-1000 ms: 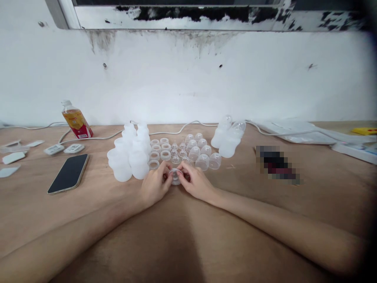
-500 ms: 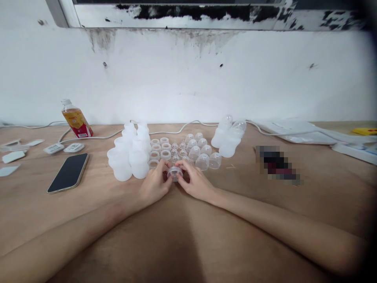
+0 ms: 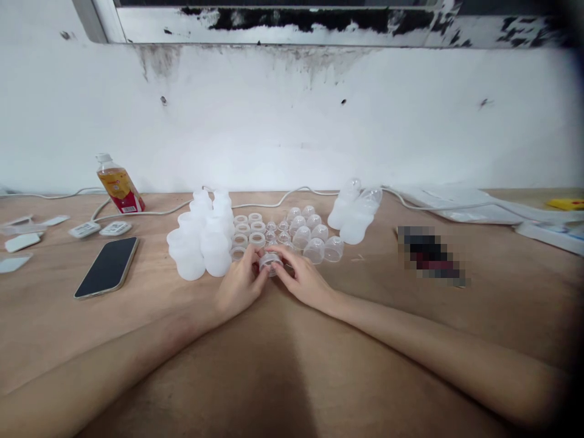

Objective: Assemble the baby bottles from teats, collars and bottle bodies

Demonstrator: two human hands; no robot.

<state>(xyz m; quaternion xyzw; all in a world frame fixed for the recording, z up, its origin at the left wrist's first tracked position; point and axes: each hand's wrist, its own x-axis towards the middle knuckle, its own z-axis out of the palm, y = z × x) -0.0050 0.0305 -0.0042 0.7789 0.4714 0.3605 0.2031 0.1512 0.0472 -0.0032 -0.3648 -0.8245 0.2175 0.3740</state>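
Observation:
Between the fingertips of both hands is a clear baby bottle collar ring (image 3: pixel 270 260), apparently with a nipple in it, though fingers hide part of it. My left hand (image 3: pixel 243 285) pinches its left side. On the opposite side, my right hand (image 3: pixel 305 281) grips it with thumb and fingers. Just beyond lie rows of collar rings (image 3: pixel 257 243) and clear nipples (image 3: pixel 283 227), partly covered by my hands. Several transparent domed caps (image 3: pixel 314 250) stand to their right. White bottle bodies (image 3: pixel 217 250) are grouped at the left.
Capped bottles (image 3: pixel 353 228) stand at the back right. Leftward are a phone (image 3: pixel 106 267), a drink bottle (image 3: pixel 120 185) and white labelled pieces (image 3: pixel 115 228). A white cable (image 3: pixel 292 193) runs along the wall. Farther right are a pixelated item (image 3: pixel 431 255) and a plastic bag (image 3: pixel 460 207).
My right fingers have shifted slightly over the collar ring, and the ring is tilted a little differently. Everything else stays in place.

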